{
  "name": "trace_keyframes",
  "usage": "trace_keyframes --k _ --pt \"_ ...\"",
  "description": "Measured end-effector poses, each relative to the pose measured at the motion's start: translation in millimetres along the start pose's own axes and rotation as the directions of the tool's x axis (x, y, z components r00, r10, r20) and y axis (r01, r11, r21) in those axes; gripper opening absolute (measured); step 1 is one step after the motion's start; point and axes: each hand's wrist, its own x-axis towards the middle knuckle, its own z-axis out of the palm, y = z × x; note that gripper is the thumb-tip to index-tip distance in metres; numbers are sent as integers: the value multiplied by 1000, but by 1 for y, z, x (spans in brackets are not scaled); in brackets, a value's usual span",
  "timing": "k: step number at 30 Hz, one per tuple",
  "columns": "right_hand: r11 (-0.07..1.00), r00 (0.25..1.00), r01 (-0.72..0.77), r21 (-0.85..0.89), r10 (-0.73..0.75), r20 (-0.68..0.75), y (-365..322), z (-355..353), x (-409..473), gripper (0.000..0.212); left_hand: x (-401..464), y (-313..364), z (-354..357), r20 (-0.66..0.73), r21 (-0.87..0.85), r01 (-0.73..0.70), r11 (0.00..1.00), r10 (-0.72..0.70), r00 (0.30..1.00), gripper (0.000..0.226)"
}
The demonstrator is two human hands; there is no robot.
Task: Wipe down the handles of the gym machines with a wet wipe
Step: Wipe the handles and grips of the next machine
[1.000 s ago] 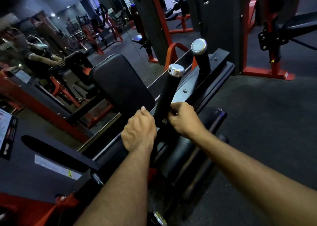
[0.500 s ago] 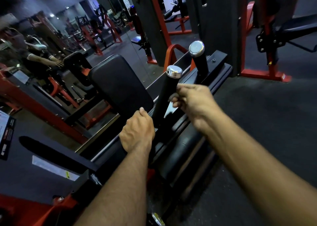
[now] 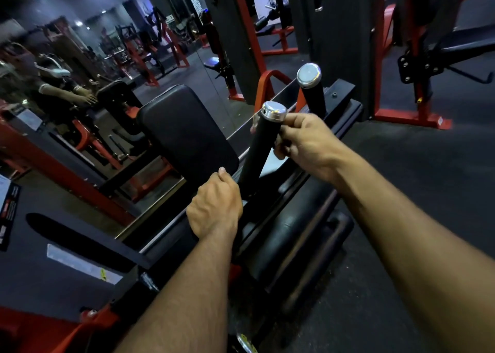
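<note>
Two black upright handles with silver caps rise from the machine. The near handle (image 3: 261, 146) leans toward me; the far handle (image 3: 310, 90) stands behind it. My right hand (image 3: 302, 141) is wrapped round the near handle just below its cap, with a bit of pale wipe (image 3: 253, 128) showing past the handle's left side. My left hand (image 3: 214, 205) grips the base of the same handle, fingers curled.
A black padded rest (image 3: 187, 135) stands left of the handles. A mirror (image 3: 80, 71) on the left reflects red-framed machines. A red and black frame (image 3: 409, 84) stands at right. Dark rubber floor (image 3: 428, 191) spreads to the right.
My right hand has slid up the near handle from its base to just under the silver cap. My left hand has stayed at the base.
</note>
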Motion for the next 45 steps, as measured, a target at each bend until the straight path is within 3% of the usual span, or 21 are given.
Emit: trace_keyframes --k 8,11,14,17,21,25,29,36,41,45 --pt "913 998 -63 -403 52 -38 55 21 -18 65 0 0 0 0 3 9 1000 -9 1000 58" --pt "826 999 -38 -562 14 -47 55 20 -18 42 1 0 1 -5 11 8 1000 -8 1000 59" --pt "656 999 18 -755 -34 -6 55 17 -15 25 1 0 2 -7 7 16 1000 -16 1000 60" --pt "599 996 65 -798 -87 15 61 18 -17 13 1 0 2 -9 -3 19 1000 -19 1000 59" --pt "618 993 -116 -778 97 -71 49 18 -13 18 0 1 -1 -4 3 12 1000 -12 1000 58" --pt "840 974 -219 -497 214 -69 27 13 -10 33 -1 1 -1 -8 -2 12 1000 -12 1000 59" --pt "948 989 -147 -281 146 -23 3 1 -1 27 -2 1 -2 -11 -1 5 1000 -5 1000 59" --pt "994 989 93 59 -85 -125 -32 -13 0 22 0 0 1 -14 -11 14 1000 -14 1000 60" --pt "998 999 14 54 -12 -42 -22 -3 -1 37 0 -1 2 -25 -15 10 1000 -10 1000 60" --pt "996 994 49 -79 -56 -96 6 6 2 43 1 0 0 -20 -7 19 1000 -19 1000 59"
